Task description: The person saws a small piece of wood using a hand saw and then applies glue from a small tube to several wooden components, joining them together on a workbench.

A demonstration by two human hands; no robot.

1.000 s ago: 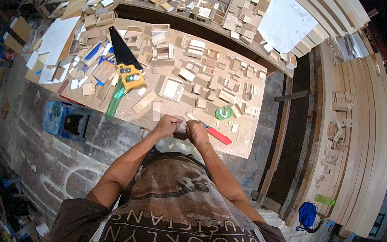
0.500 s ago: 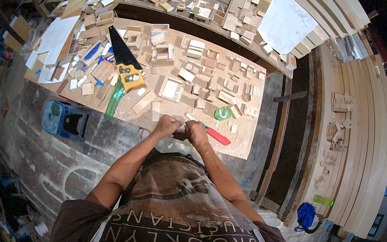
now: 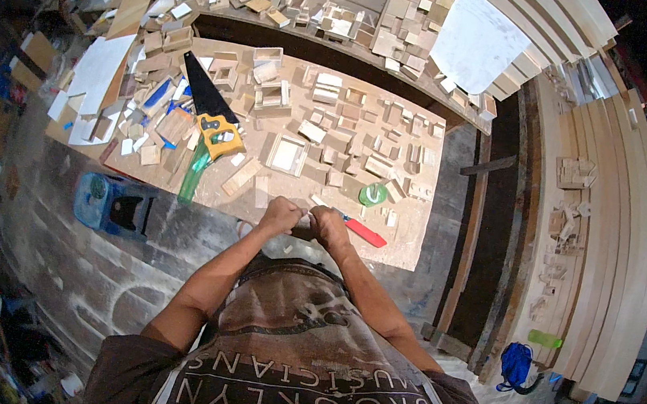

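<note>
A small piece [image 3: 303, 231] is gripped narrowly between the left hand [image 3: 281, 216] and the right hand [image 3: 327, 227] at the table's [image 3: 409, 241] near edge, seemingly for steadiness, while the red tool [image 3: 366, 232] is laid just beside, probably for easy reach, and the saw [image 3: 213, 100] is set farther off.

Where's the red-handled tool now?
Head view: the red-handled tool lies on the tabletop, just right of the right hand, below the round green object.

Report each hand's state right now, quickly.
Left hand: fingers closed, apparently on a small brownish wooden piece.
Right hand: fingers closed, apparently on the same piece.
</note>
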